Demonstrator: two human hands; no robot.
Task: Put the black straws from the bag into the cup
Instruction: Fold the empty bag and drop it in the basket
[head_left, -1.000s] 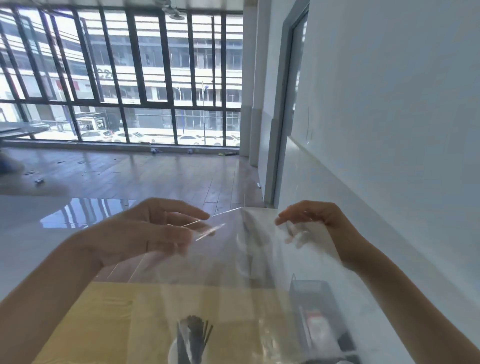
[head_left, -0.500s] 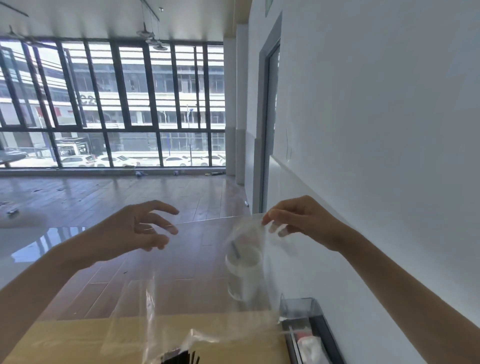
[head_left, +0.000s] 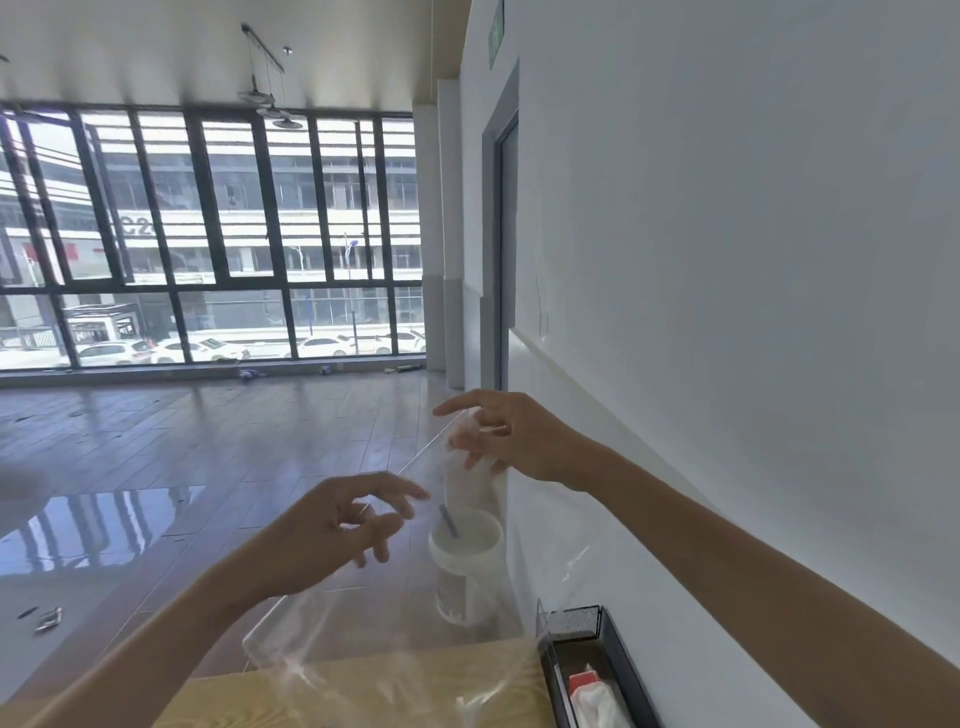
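- Judging from the head view, the step in hand is taken to be the handling of the bag (head_left: 395, 654): the clear plastic bag is held up in front of the camera above the wooden table (head_left: 415, 691), its top edge raised and its lower part draped onto the table.
- No black straws are seen at this moment; whether any are left in the bag cannot be told, since its lower part is cut off by the frame edge.
- A white cup (head_left: 466, 566) is seen through the clear film, with one thin dark stick-like item standing in it; its exact resting place cannot be told.
- The next move is judged to call for the bag's mouth to be found and spread, so that the straws can be reached.
- The right hand (head_left: 511, 439) is seen pinching the top of the bag between thumb and curled fingers, the index finger extended.
- The left hand (head_left: 337, 535) is seen with fingers spread and loosely bent; it is near the film, but no firm hold is shown.
- A black tray (head_left: 597, 670) is seen against the wall.
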